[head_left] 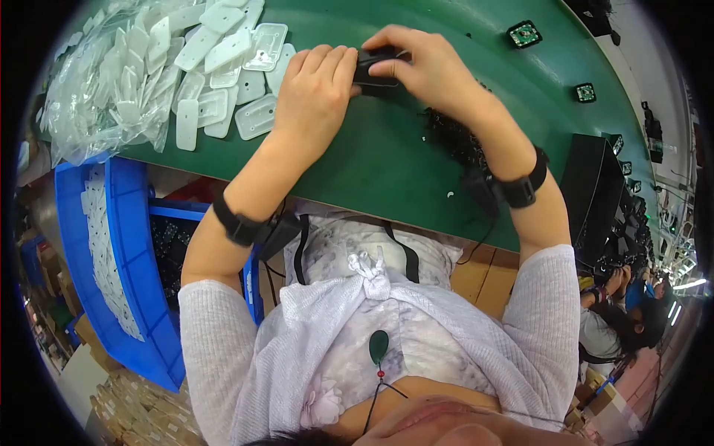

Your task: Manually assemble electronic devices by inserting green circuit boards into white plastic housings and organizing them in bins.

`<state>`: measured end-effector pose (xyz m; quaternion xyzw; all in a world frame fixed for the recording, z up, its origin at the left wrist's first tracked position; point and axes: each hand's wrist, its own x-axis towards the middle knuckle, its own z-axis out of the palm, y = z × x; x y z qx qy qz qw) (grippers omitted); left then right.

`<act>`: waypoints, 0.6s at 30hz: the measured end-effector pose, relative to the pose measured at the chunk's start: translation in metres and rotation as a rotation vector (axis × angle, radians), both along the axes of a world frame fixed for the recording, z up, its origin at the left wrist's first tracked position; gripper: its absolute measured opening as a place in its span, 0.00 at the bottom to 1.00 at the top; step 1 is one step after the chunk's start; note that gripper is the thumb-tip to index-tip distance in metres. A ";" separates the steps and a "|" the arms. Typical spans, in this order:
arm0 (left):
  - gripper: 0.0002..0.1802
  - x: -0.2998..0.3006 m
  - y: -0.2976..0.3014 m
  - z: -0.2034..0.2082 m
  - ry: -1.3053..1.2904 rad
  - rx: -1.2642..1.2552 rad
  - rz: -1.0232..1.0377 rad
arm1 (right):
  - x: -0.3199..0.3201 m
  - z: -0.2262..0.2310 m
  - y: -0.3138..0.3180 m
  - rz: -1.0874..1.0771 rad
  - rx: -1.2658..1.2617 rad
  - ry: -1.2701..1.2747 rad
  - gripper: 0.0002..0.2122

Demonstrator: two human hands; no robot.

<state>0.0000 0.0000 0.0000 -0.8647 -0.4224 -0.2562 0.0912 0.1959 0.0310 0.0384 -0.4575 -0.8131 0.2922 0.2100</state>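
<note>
At the far middle of the green table, a small black plastic housing (378, 74) is held between my two hands. My left hand (316, 89) is closed over its left end, knuckles up and fingers pressed together. My right hand (428, 67) pinches the right end between thumb and curled fingers. Much of the housing is hidden by the fingers, so I cannot make out its inner side. Loose white plastic covers (256, 119) lie just left of my left hand. Beneath my right forearm sits a heap of tiny black parts (454, 137).
A clear plastic bag (111, 97) spills more white covers at the left. Below the table edge stand blue bins (141, 260), one holding white pieces. Black housings with green circuit boards (524, 34) dot the right side, near a black box (591, 193). Another person (617, 323) sits at the right.
</note>
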 end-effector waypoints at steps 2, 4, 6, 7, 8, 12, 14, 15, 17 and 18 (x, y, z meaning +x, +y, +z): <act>0.21 -0.005 0.010 0.005 -0.080 -0.108 0.009 | -0.001 0.003 0.012 -0.073 -0.183 0.242 0.15; 0.20 0.013 -0.003 0.006 -0.356 -0.361 0.064 | 0.021 0.009 0.002 -0.103 -0.294 0.376 0.15; 0.20 0.011 -0.010 0.015 -0.846 -0.762 0.035 | 0.018 0.012 -0.012 -0.143 -0.435 0.640 0.16; 0.20 0.011 -0.016 0.019 -0.849 -0.758 0.037 | 0.016 0.015 -0.021 -0.138 -0.434 0.639 0.16; 0.20 0.012 -0.021 0.022 -0.986 -0.886 0.032 | 0.013 0.017 -0.029 -0.137 -0.407 0.640 0.17; 0.20 0.018 -0.031 0.022 -1.211 -1.023 -0.024 | 0.005 0.024 -0.045 -0.181 -0.346 0.643 0.18; 0.20 0.025 -0.035 0.022 -1.261 -1.028 -0.045 | 0.007 0.026 -0.046 -0.208 -0.336 0.647 0.18; 0.19 0.028 -0.038 0.022 -1.319 -1.030 -0.059 | 0.007 0.026 -0.046 -0.206 -0.334 0.645 0.18; 0.18 0.030 -0.043 0.023 -1.355 -1.028 -0.066 | 0.006 0.026 -0.047 -0.181 -0.304 0.650 0.19; 0.18 0.031 -0.045 0.025 -1.407 -1.022 -0.082 | 0.006 0.027 -0.047 -0.174 -0.304 0.652 0.19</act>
